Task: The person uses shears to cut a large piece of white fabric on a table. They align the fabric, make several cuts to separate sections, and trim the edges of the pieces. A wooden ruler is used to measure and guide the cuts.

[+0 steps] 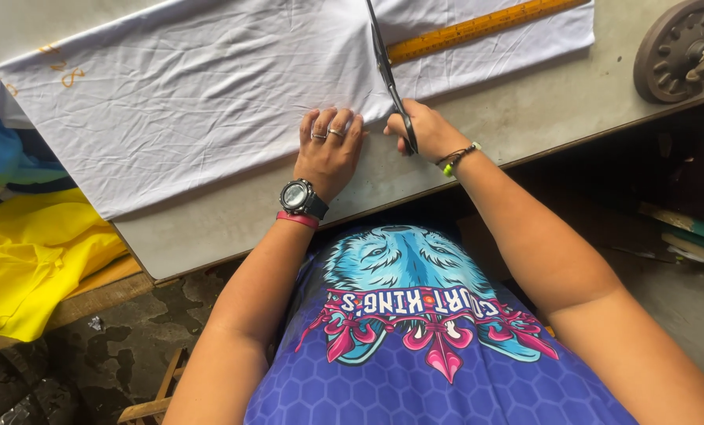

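A white cloth lies spread over a grey table. My left hand, with rings and a black wristwatch, presses flat on the cloth's near edge. My right hand grips the handles of long black scissors, whose blades point away from me into the cloth. A yellow ruler rests on the cloth to the right of the blades.
A round rusty metal wheel sits at the table's far right corner. Yellow fabric and blue cloth are piled to the left of the table. The table's near edge runs just in front of my body.
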